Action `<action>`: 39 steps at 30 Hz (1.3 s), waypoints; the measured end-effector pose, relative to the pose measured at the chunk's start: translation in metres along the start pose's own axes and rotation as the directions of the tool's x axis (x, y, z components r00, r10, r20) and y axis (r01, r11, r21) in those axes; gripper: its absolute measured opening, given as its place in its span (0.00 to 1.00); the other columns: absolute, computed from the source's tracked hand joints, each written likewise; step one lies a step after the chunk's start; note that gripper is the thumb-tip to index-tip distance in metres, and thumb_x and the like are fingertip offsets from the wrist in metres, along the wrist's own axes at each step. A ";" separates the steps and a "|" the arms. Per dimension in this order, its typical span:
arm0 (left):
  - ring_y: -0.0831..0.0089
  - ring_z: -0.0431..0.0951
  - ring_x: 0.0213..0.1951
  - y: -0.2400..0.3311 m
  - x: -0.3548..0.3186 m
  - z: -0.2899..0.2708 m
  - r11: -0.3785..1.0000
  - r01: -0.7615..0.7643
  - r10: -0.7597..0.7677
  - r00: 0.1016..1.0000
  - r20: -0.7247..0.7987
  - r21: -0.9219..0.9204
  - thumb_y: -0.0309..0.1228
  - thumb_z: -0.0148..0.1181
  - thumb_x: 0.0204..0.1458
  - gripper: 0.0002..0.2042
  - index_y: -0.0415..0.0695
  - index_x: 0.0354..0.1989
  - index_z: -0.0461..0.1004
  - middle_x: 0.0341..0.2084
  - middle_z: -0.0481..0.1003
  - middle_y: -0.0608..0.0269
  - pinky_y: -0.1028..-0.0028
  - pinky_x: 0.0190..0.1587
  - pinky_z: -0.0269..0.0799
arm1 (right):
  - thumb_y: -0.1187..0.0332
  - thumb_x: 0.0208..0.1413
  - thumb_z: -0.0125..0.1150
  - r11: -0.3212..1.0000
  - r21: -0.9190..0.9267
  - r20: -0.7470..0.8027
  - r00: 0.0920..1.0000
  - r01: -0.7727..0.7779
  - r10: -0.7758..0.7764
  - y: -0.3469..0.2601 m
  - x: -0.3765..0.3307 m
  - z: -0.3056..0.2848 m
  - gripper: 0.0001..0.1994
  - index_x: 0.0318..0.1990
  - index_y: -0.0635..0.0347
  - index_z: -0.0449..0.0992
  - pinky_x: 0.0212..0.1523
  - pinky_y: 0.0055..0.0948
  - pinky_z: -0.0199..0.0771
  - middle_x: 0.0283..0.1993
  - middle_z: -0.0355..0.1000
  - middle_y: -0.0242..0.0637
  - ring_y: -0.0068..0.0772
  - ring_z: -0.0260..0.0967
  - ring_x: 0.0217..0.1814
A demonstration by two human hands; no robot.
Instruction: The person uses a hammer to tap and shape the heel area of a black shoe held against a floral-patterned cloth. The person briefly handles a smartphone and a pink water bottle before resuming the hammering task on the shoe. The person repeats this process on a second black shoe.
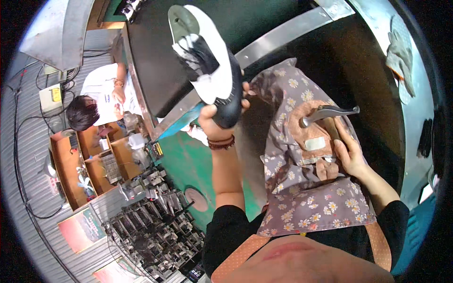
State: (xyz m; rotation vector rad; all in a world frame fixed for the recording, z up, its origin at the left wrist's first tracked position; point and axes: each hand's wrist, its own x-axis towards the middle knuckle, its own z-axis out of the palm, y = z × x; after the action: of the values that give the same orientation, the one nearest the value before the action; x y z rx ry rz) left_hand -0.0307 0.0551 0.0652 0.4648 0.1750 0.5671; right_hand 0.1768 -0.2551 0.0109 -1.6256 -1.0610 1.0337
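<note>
My left hand point(221, 118) is raised, its fingers wrapped round the black lower end of a black and white shoe point(217, 59). The shoe points upward at a slant over the dark surface. A grey-green block with a small hole, looking like a shoe last, fills its upper opening. At my apron front, my right hand point(350, 153) is closed round what appears to be the handle of a metal hammer point(328, 112). The hammer's head has a round face and a curved, tapering end. Its handle is mostly hidden by my fingers. Behind it lies the apron's orange pocket point(302, 137).
A dark work surface point(155, 56) with a metal edge point(283, 35) stands ahead. A grey glove point(400, 61) lies at far right. At left, another person point(101, 96) works beside a wooden compartment tray point(71, 174). Many dark metal parts point(151, 226) are massed at lower left.
</note>
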 end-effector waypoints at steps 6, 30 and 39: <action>0.42 0.60 0.63 0.071 0.000 0.007 0.915 -0.186 -0.024 0.861 -0.508 -0.358 0.32 0.53 0.54 0.27 0.31 0.60 0.57 0.60 0.61 0.38 0.48 0.65 0.60 | 0.73 0.63 0.43 0.984 0.110 0.051 0.990 -0.139 0.134 -0.014 -0.035 -0.006 0.27 0.69 0.66 0.52 0.58 0.30 0.59 0.62 0.62 0.48 0.35 0.60 0.57; 0.54 0.75 0.50 0.211 0.164 -0.144 0.257 -0.256 0.790 0.611 -0.050 0.932 0.28 0.59 0.56 0.25 0.38 0.62 0.61 0.49 0.71 0.44 0.60 0.55 0.71 | 0.68 0.67 0.41 0.898 0.357 0.165 0.963 -0.258 0.211 -0.031 -0.100 -0.005 0.29 0.72 0.66 0.42 0.26 0.23 0.64 0.43 0.68 0.40 0.20 0.59 0.24; 0.56 0.54 0.69 0.156 0.136 -0.104 -0.602 0.333 0.433 0.900 -0.053 0.726 0.57 0.54 0.54 0.35 0.47 0.65 0.63 0.68 0.53 0.45 0.66 0.68 0.50 | 0.70 0.66 0.42 0.883 0.422 0.118 0.978 -0.206 0.172 -0.013 -0.051 0.012 0.28 0.72 0.61 0.46 0.23 0.19 0.61 0.31 0.64 0.30 0.16 0.56 0.21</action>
State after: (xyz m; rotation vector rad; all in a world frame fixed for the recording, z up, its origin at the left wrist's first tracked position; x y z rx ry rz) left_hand -0.0214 0.2853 0.0424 2.5203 1.3566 0.4090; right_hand 0.1487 -0.2978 0.0292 -1.3465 -0.6617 1.3639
